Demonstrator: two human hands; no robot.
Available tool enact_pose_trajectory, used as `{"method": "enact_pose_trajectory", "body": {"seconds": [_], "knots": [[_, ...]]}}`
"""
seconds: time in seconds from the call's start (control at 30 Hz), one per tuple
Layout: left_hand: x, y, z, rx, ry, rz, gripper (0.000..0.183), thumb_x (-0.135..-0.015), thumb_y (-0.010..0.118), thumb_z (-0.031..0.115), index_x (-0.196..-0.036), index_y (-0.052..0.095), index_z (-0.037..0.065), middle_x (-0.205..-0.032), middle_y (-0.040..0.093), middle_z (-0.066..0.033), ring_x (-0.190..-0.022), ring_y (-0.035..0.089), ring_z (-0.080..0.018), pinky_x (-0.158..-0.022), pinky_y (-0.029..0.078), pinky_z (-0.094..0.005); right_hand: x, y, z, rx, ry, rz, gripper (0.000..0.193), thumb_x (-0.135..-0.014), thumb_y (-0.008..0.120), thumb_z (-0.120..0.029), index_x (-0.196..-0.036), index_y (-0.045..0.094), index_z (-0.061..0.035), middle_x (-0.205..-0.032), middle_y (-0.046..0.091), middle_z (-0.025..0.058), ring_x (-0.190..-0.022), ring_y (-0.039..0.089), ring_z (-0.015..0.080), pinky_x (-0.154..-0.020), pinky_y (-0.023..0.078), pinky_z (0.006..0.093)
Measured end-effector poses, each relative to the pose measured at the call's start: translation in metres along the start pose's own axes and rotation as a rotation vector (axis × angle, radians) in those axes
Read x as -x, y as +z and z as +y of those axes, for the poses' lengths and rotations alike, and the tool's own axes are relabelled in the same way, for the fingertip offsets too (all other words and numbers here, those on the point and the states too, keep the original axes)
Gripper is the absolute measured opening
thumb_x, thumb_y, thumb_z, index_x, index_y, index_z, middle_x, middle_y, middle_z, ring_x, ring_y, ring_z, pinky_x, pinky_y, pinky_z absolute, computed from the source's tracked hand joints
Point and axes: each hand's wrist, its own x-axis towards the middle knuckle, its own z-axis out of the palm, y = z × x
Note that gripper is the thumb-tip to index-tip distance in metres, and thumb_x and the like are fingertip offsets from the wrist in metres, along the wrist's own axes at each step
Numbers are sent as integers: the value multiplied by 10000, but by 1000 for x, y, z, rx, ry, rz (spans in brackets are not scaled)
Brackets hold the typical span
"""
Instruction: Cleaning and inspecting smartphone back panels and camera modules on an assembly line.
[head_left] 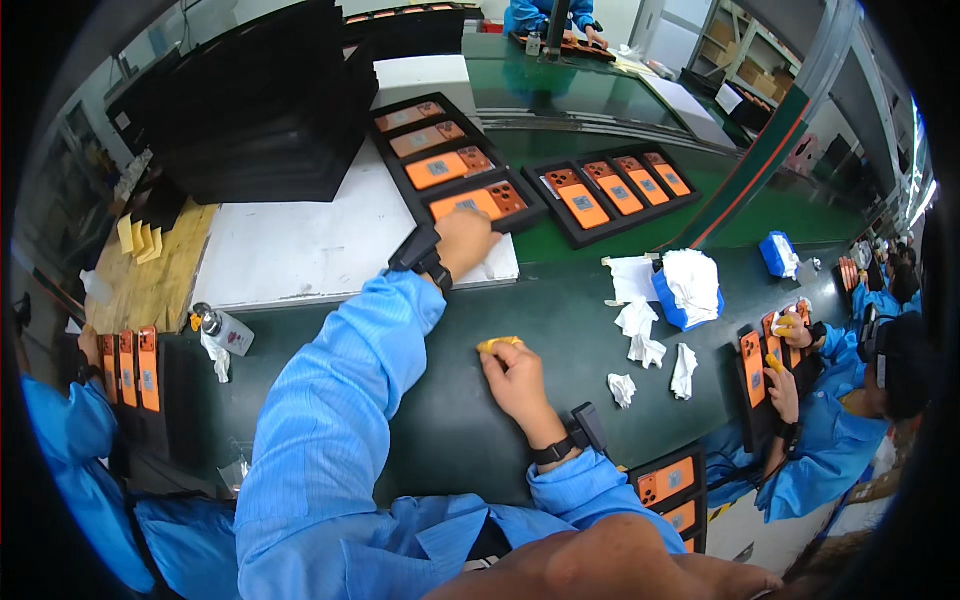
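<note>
My left hand [466, 243] reaches forward to the near end of a long black tray. Its curled fingers are at the edge of the nearest orange phone [464, 205], which lies back side up; the fingertips are partly hidden. More orange phones lie in that black tray [408, 183], one per slot. Over the dark green tabletop [440, 440], my right hand [515, 385] is closed, with a small yellow cloth [499, 345] bunched at its fingertips. Both wrists wear black bands with a small box.
A second black tray [640, 218] of orange phones stands at the back right. Tissues spill from a blue box [690, 290]; crumpled tissues [645, 330] lie nearby. A pump bottle [226, 331] stands left, before stacked black trays [265, 110]. Co-workers [850, 400] sit on both sides.
</note>
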Motion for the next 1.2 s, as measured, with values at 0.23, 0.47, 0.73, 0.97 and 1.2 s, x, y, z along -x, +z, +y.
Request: {"method": "enact_pose_trajectory", "body": {"seconds": [0.23,0.47,0.73,0.97,1.2], "knots": [[75,-44,93,281,12,-123,435,-860,696,381,-993,612,-25,-778,700,-184,-772,705,-356,-664,558,-461,-17,-33,13,-591,440,482,227,-1033,563,-227,-1115,571,-15,-933,626,28,-653,579,71,-621,489,213],[110,-59,117,774,105,-158,407,-894,657,281,-1211,600,34,-944,710,-197,-892,691,-383,-779,545,-470,-11,-47,40,-630,389,566,442,-1033,572,-292,-1328,464,20,-977,588,33,-750,535,51,-603,444,204],[126,-61,-88,-5,128,20,701,-731,813,463,-1282,610,80,-1279,592,-137,-1253,480,-336,-1071,360,-487,-16,-44,35,-773,350,538,576,-1006,633,-229,-1428,385,74,-1200,572,98,-977,564,100,-840,462,233],[118,-69,-54,-67,115,11,604,-686,801,547,-981,669,35,-981,615,-109,-1011,591,-297,-890,490,-411,-21,-47,32,-730,203,513,619,-1010,619,-199,-1467,322,94,-1360,502,155,-1165,541,165,-999,437,287],[150,-73,-33,-87,24,111,605,-680,762,634,-867,674,65,-896,625,-83,-918,617,-278,-754,497,-396,-22,-42,35,-613,199,479,599,-1001,621,-157,-1460,338,104,-1317,530,129,-1180,521,164,-1028,407,279]]}}
